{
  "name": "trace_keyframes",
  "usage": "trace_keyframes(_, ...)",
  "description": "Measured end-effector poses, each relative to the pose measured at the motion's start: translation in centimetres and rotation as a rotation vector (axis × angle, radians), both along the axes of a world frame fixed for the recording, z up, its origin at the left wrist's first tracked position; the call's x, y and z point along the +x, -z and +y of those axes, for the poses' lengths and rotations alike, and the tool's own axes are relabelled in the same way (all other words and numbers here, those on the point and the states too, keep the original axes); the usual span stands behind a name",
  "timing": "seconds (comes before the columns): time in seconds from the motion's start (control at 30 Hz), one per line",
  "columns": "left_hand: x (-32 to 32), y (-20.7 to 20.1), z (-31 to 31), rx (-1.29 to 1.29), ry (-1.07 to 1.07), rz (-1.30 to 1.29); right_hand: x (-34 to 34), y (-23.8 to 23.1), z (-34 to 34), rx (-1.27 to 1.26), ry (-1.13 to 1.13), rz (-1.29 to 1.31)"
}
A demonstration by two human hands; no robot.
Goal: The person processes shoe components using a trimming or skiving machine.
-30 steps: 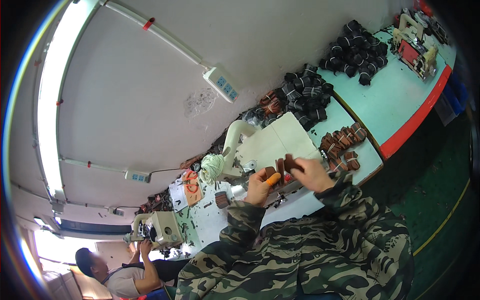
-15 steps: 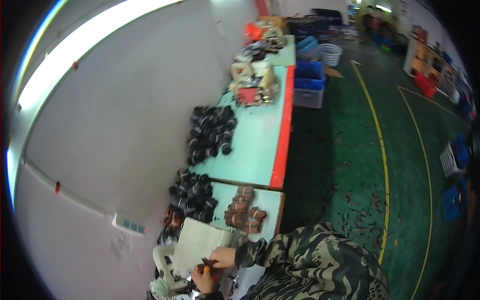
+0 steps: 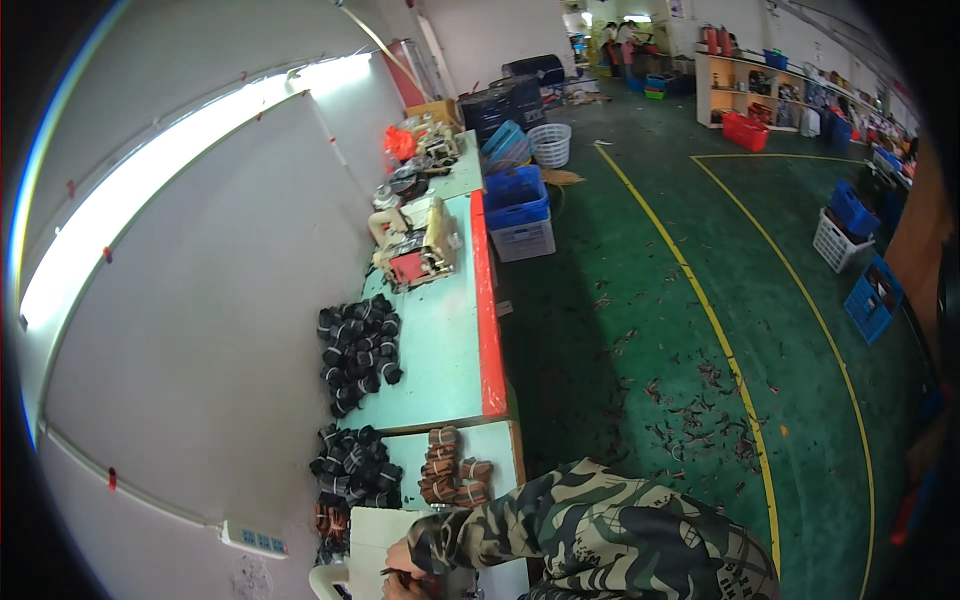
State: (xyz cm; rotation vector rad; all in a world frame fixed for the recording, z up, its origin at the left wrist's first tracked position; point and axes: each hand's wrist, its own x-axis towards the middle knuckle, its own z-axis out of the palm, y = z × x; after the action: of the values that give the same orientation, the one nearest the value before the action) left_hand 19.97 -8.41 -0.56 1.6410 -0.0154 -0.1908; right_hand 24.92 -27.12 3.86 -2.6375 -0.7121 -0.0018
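At the lower edge, my right hand (image 3: 404, 557) is closed with its fingertips on a small dark brown strip (image 3: 388, 572). My left hand (image 3: 404, 589) is just below it, cut off by the picture's edge, its fingers closed at the same strip. Both hands are over the front of a cream machine (image 3: 372, 533) with a curved arm. Beyond the machine, brown bundles (image 3: 440, 466) tied with pale bands lie on the pale green table (image 3: 410, 452). Black tied bundles (image 3: 350, 470) are heaped beside them, along the wall.
A second table (image 3: 440, 345) with a red edge continues beyond, bearing more black bundles (image 3: 358, 345) and another cream machine (image 3: 425, 240). Blue and grey crates (image 3: 522, 215) stand at its far right. Dark scraps (image 3: 700, 420) litter the green floor. People (image 3: 622, 45) are far off.
The view has swung up and to the right, so tables and hands appear lower and farther left. My hands stay together at the machine with the brown strip.
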Motion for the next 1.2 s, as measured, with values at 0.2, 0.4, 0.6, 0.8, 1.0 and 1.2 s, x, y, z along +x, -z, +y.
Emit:
trace_keyframes(0.2,-0.7,-0.6,-0.1,0.641,-0.021,-0.501,-1.1,0.8,-0.9,0.022,0.082,-0.028)
trace_keyframes(0.4,-1.8,-2.6,-0.3,0.854,-0.102,-0.568,-1.6,1.5,0.6,0.058,0.083,-0.055)
trace_keyframes(0.6,-2.2,-2.0,0.0,0.99,-0.108,-0.659,-1.9,2.1,1.6,0.098,0.093,-0.081)
trace_keyframes(0.8,-0.5,-1.7,-0.2,0.452,0.001,-0.392,-2.1,2.1,1.5,0.137,0.117,-0.104)
trace_keyframes(1.0,-1.6,-6.0,-3.6,0.582,-0.554,-0.344,-3.3,2.6,1.6,1.303,0.068,1.195)
trace_keyframes(1.2,-1.3,-5.2,-4.3,0.376,-0.326,-0.494,-6.4,2.5,2.5,1.665,0.139,1.437)
